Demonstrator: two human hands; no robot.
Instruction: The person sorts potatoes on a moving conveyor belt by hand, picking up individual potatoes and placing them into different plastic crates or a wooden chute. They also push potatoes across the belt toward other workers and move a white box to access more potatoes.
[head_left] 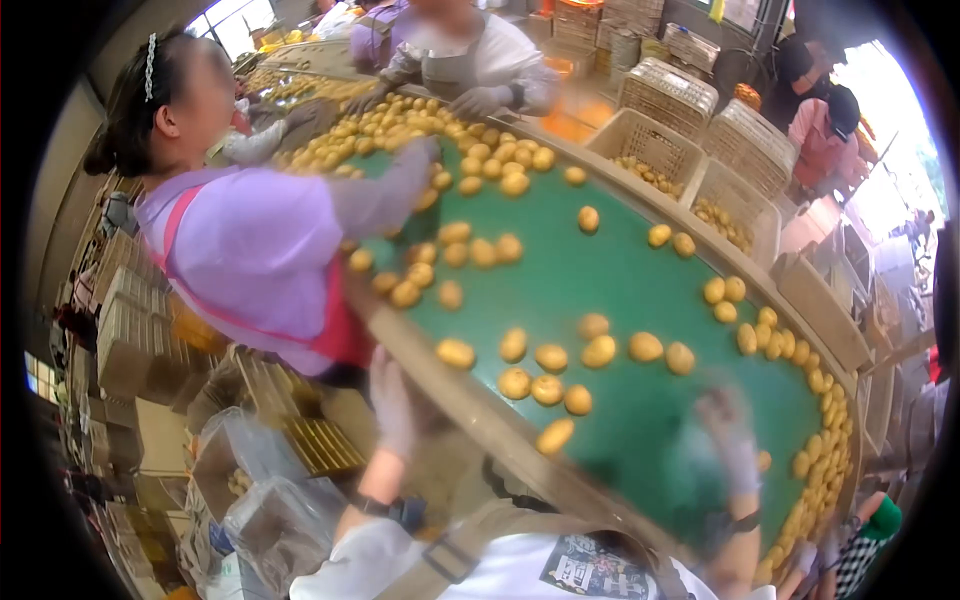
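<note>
Yellow potatoes lie scattered over a green sorting belt. My right hand, in a pale glove, is over the belt's near right part, smeared by motion. Whether it holds anything is not visible. To its upper left, a loose group of potatoes spreads across the middle. A dense row of potatoes lines the right edge. My left hand, also gloved, is outside the near wooden rim, fingers stretched upward, with no potato seen in it.
A person in a purple top reaches over the belt at left; another in a grey apron stands across. Crates holding potatoes line the far rim. Plastic bags and stacked crates stand lower left. More people are at right.
</note>
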